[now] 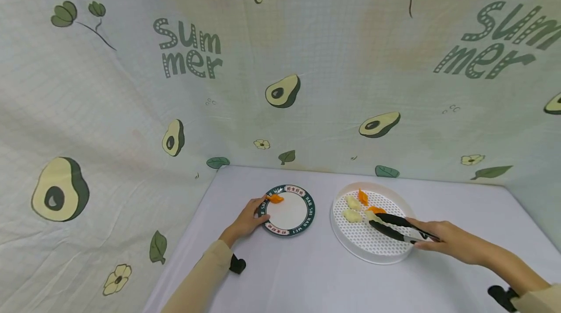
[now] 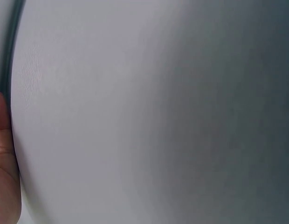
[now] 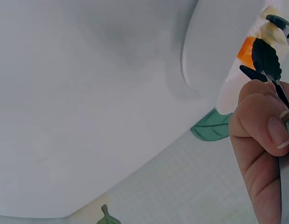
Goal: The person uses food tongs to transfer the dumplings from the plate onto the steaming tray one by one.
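My right hand (image 1: 453, 242) grips a pair of tongs (image 1: 396, 228) with black tips and metal arms. Their tips lie at a pale, dumpling-shaped piece (image 1: 371, 216) in a round white tray with a perforated floor (image 1: 372, 245); whether they pinch it cannot be made out. Around it in the tray are other pale pieces (image 1: 352, 215) and orange ones (image 1: 363, 197). At the left, my left hand (image 1: 249, 218) holds the near-left rim of a white plate (image 1: 287, 211) with a dark green lettered border. One orange piece (image 1: 275, 198) lies on that plate, close to the fingers.
A white table surface (image 1: 302, 274) runs under both plate and tray. Behind it and to the left hangs a pale cloth (image 1: 245, 50) printed with avocados, leaves and lettering. Each wrist carries a black strap mount (image 1: 237, 265).
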The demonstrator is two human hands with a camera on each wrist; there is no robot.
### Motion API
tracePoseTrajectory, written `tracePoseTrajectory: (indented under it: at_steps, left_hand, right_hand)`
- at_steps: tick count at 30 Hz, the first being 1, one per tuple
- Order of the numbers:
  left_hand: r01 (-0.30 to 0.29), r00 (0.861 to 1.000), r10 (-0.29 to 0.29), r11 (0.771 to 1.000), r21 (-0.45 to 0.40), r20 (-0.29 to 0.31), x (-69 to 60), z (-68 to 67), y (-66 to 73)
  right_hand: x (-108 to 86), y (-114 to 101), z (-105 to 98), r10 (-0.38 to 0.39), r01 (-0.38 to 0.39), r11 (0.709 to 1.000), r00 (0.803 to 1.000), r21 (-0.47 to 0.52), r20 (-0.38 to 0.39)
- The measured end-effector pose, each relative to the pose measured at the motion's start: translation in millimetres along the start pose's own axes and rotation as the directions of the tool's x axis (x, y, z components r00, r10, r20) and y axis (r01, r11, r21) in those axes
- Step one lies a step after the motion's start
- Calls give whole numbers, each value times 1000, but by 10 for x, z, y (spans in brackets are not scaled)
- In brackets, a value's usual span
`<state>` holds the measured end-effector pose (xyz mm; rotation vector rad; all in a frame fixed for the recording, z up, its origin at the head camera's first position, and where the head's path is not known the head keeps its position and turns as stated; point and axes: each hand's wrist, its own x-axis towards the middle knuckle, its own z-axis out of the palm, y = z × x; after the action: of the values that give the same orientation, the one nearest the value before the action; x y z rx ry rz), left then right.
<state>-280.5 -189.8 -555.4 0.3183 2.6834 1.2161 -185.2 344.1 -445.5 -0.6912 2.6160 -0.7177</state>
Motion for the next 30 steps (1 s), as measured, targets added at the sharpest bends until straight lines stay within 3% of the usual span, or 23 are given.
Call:
tracePoseTrajectory:
  at_steps: [12,21,30]
  left_hand:
    - [1,1000,-1,1000,8,-14,5,14,23]
    - [0,1000,0,1000,-8,5,-52,29,-35]
    - [10,1000,-10,1000,2,3,16,11,-34]
  right_hand:
    - [58,101,-4,-11,12,1000,999,-22,36]
    - [87,93,48,63,-63,998,995,4,73]
    - [60,101,48,79,-80,997,995,18,55]
